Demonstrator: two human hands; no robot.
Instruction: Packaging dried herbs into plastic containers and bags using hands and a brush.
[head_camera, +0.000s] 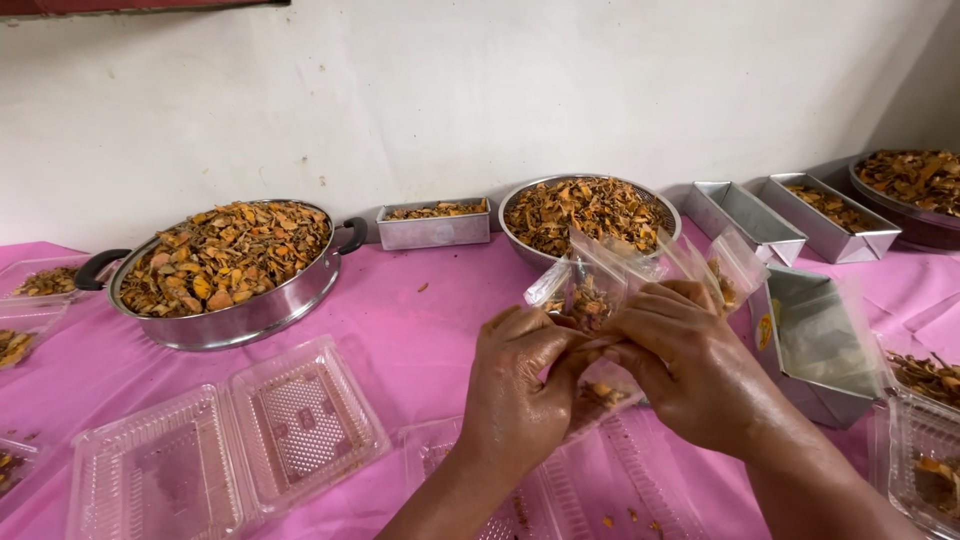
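My left hand (515, 385) and my right hand (690, 370) meet in the lower middle of the view, fingers pinched together on small clear plastic bags (600, 285). The bags hold bits of dried orange-brown slices and fan upward above my fingers. One more small bag of slices (603, 394) shows just under my hands. Behind the bags stands a round metal colander (655, 205) heaped with the same dried slices.
A large handled metal pan (240, 315) of slices sits at left on the pink tablecloth (420, 320). Rectangular metal tins (435, 232) (745, 215) (835, 235) line the wall. An open clear clamshell box (230, 445) lies front left, a bag-lined tin (820, 345) at right.
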